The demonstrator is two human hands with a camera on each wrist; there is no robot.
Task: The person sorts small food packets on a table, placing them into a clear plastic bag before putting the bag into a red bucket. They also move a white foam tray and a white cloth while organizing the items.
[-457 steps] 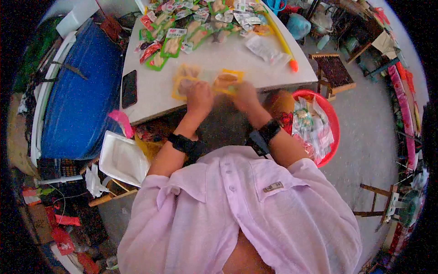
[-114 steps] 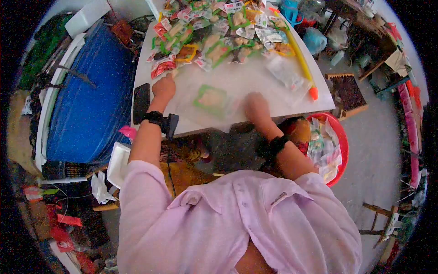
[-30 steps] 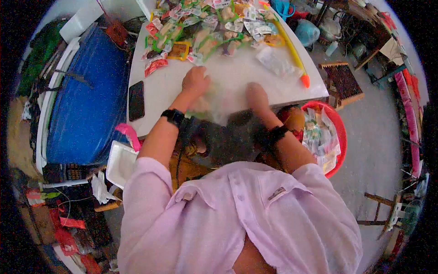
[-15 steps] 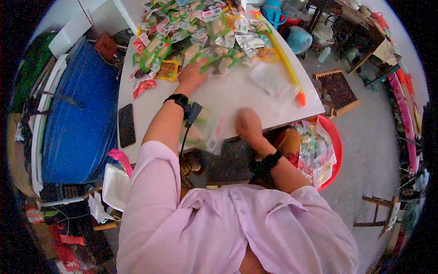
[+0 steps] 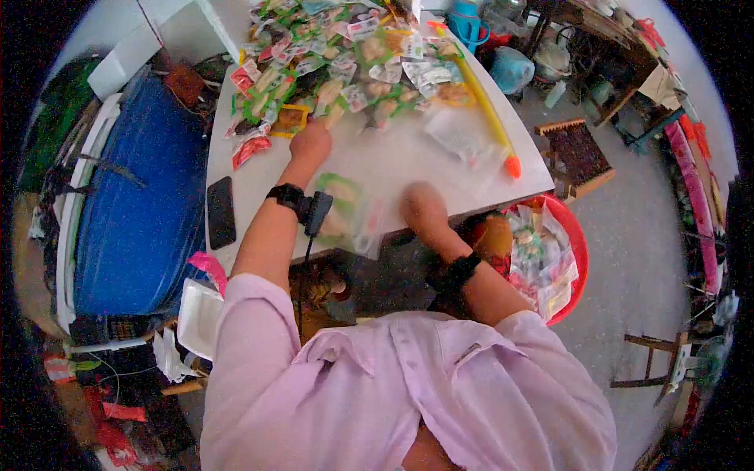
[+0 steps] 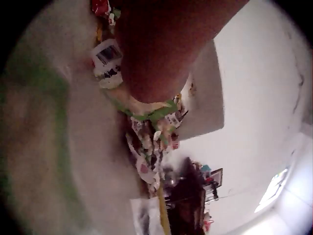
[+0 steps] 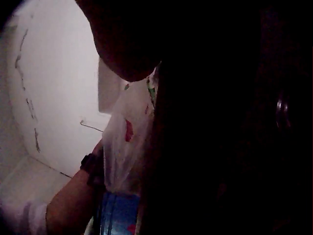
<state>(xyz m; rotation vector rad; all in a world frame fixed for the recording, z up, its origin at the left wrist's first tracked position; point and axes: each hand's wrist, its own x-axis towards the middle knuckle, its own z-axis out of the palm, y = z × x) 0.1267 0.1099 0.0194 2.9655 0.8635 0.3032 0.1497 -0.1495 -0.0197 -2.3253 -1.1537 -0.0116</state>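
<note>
At the near edge of the heap of small food packets (image 5: 310,67), my left hand (image 5: 312,141) pinches a green-edged packet (image 5: 334,115) of tan food. The left wrist view shows this packet's green border (image 6: 146,115) just beneath the fingers. My right hand (image 5: 424,208), blurred, is at the table's front edge and holds a clear plastic bag (image 5: 373,224); its fingertips are hidden. In the right wrist view the bag (image 7: 129,142), with a red mark, hangs close below that hand. Another green-edged packet (image 5: 338,204) lies at the bag's left side.
A dark phone (image 5: 221,212) lies on the white table (image 5: 259,184) at the left. Clear plastic bags (image 5: 463,137) and a yellow tube with an orange end (image 5: 491,110) lie at the right. A red basin (image 5: 580,267) of bagged packets stands below. A blue tub (image 5: 133,204) is far left.
My left hand first reached up into the heap, then drew back a little toward me with the green-edged packet at its fingers. The right hand stayed by the table edge with the bag.
</note>
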